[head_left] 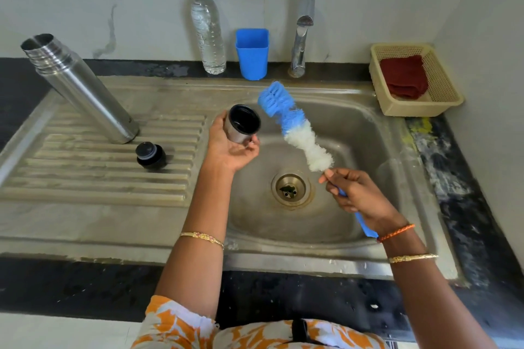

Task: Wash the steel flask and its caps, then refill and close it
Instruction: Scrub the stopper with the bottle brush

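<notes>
The steel flask stands open-mouthed on the ribbed drainboard left of the sink bowl, leaning away in the wide-angle view; just beside its base sits the black inner cap, upright on the ribs. The outer cup cap, steel outside and black inside, is held over the bowl's left edge by the left hand, its grip curled around the cap's wall with the opening turned up and rightward; the right hand has its grip closed on the blue handle of a bottle brush, whose blue-and-white bristles point up-left, near the cap's mouth but apart from it. Below lies the drain; behind the bowl stand a clear water bottle, a blue cup and the tap; at right on the table, a cream basket holds a red cloth.
</notes>
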Demonstrator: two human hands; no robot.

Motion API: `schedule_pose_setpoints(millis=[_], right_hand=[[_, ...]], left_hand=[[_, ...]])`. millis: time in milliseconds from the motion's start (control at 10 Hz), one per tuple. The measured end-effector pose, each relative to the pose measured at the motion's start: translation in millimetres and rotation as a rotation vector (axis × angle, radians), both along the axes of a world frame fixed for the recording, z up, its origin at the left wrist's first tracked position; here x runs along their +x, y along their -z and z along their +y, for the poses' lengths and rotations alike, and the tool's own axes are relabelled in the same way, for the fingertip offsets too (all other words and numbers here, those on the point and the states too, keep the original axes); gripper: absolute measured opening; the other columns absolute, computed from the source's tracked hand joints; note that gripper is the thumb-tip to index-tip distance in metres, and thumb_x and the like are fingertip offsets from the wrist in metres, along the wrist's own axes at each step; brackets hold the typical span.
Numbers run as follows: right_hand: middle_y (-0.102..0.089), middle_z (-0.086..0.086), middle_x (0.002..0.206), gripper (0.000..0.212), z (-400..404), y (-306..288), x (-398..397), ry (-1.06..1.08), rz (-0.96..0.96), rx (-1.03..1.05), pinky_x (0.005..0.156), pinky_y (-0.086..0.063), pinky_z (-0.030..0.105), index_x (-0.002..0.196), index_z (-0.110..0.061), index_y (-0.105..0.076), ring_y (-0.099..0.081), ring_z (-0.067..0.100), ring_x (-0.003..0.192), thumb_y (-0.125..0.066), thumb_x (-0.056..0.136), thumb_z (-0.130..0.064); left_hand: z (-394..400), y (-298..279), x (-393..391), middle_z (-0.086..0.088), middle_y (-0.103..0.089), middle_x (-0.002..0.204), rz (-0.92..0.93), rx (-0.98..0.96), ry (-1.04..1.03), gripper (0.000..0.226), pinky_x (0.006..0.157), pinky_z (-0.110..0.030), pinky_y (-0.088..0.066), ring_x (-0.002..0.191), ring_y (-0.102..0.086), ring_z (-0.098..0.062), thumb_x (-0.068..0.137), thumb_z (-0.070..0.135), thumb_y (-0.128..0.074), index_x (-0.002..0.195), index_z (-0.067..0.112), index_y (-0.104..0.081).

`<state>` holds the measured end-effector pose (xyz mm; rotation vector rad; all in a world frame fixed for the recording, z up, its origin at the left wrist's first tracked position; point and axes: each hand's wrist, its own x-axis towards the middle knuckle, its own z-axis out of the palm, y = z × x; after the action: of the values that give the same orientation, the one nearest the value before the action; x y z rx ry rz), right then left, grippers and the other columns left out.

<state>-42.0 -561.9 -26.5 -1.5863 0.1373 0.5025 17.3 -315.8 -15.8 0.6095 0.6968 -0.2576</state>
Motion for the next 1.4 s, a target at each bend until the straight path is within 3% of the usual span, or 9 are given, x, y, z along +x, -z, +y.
schedule_pose_setpoints(millis=[100,200,400,500,600,800,900,1100,1400], right_hand=[[-0.040,-0.003,0.054,0.025,14.8,-2.3,4.2,-0.029,-0.008,0.033,0.035,-0.014,0.012,0.085,-0.004,-0.065,-0.019,0.004,0.034,-0.049,0.098,-0.019],[-0.041,-0.002,0.055,0.024,27.1,-3.7,7.5,-0.034,0.016,0.093,0.036,-0.014,0.012,0.087,-0.003,-0.065,-0.020,0.004,0.034,-0.049,0.097,-0.018],[-0.040,-0.001,0.057,0.021,61.7,-5.2,9.1,0.007,0.082,0.175,0.036,-0.015,0.012,0.091,-0.002,-0.063,-0.021,0.004,0.035,-0.048,0.097,-0.015],[-0.040,-0.001,0.056,0.019,84.5,-8.1,5.8,0.052,0.108,0.212,0.034,-0.016,0.012,0.089,-0.001,-0.061,-0.022,0.003,0.034,-0.047,0.097,-0.012],[-0.039,-0.001,0.056,0.019,109.7,-10.1,1.8,0.085,0.118,0.215,0.033,-0.016,0.010,0.089,0.000,-0.060,-0.022,0.003,0.033,-0.046,0.097,-0.010],[-0.039,-0.001,0.057,0.018,149.6,-3.8,-7.4,0.152,0.111,0.182,0.034,-0.018,0.011,0.092,-0.002,-0.062,-0.022,0.004,0.035,-0.048,0.097,-0.013],[-0.040,-0.002,0.058,0.019,165.8,-1.3,-12.2,0.186,0.094,0.176,0.035,-0.018,0.012,0.092,-0.002,-0.062,-0.022,0.005,0.036,-0.049,0.097,-0.014],[-0.039,-0.001,0.058,0.019,193.3,0.3,-18.3,0.222,0.084,0.132,0.034,-0.019,0.012,0.092,-0.002,-0.061,-0.023,0.004,0.035,-0.048,0.098,-0.014],[-0.041,0.000,0.060,0.020,218.6,4.6,-26.0,0.223,0.068,0.082,0.034,-0.019,0.014,0.095,-0.002,-0.063,-0.024,0.005,0.037,-0.048,0.097,-0.015]], left_hand=[[4.2,-9.5,-9.3,-0.020,-0.062,0.102,-0.123,-0.160,-0.063,0.048,0.055,-0.027,-0.055,0.084,-0.060,-0.028,0.095,0.043,-0.049,0.116,0.002,-0.059],[24.0,-17.7,-14.1,-0.028,-0.055,0.129,-0.249,-0.196,-0.132,0.044,0.081,-0.048,-0.058,0.113,-0.057,-0.040,0.100,0.032,-0.048,0.130,0.000,-0.052],[65.9,-34.8,-25.6,-0.025,-0.064,0.109,-0.312,-0.030,-0.142,0.031,0.089,-0.048,-0.054,0.100,-0.067,-0.038,0.089,0.018,-0.064,0.114,0.000,-0.056],[86.8,-37.6,-22.0,-0.016,-0.065,0.107,-0.245,0.298,-0.072,0.031,0.080,-0.036,-0.059,0.097,-0.067,-0.024,0.087,0.015,-0.069,0.113,0.007,-0.054],[114.6,-38.9,-13.1,0.002,-0.058,0.103,-0.252,0.772,-0.026,0.055,0.072,-0.025,-0.051,0.087,-0.061,-0.011,0.081,0.013,-0.075,0.122,0.029,-0.042],[173.1,-26.6,2.7,0.000,-0.067,0.099,-0.350,1.428,0.181,0.032,0.065,-0.018,-0.045,0.087,-0.060,-0.013,0.065,0.019,-0.089,0.089,0.013,-0.069],[190.6,-16.0,5.5,-0.006,-0.071,0.098,-0.322,1.553,0.253,0.031,0.069,-0.020,-0.043,0.085,-0.059,-0.012,0.063,0.018,-0.090,0.086,0.008,-0.071],[213.1,-1.1,5.6,-0.006,-0.074,0.092,-0.296,1.593,0.328,0.031,0.081,-0.029,-0.053,0.085,-0.067,-0.016,0.062,0.022,-0.091,0.084,0.007,-0.075],[224.7,-0.4,4.6,-0.007,-0.072,0.097,-0.271,1.615,0.457,0.023,0.071,-0.021,-0.042,0.084,-0.061,-0.012,0.070,0.009,-0.085,0.088,0.006,-0.072]])
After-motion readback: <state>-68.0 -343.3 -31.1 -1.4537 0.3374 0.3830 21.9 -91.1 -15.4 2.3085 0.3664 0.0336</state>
